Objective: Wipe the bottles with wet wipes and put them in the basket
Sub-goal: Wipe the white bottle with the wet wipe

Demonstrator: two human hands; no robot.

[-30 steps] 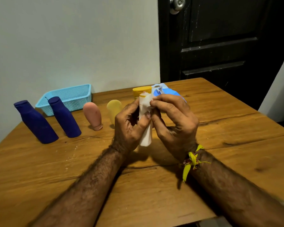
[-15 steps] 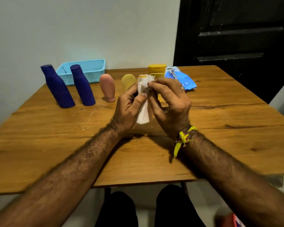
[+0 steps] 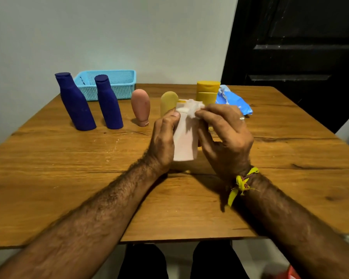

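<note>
Left hand (image 3: 163, 141) grips the white bottle (image 3: 184, 143) upright just above the table (image 3: 69, 178), fingers curled round its side. Right hand (image 3: 226, 137) pinches the wet wipe (image 3: 193, 109) against the cap. Versus 0.5 s ago the wipe sits bunched higher at the top: wiping is still underway. Basket (image 3: 117, 83) holds no bottles; 5 others wait.

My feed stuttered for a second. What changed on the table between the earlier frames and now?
Little changed. The left hand still grips the white bottle while the right hand keeps pressing the wet wipe at its top. The view tilted down. The two blue bottles, pink bottle, yellow bottles and basket stayed put.
</note>
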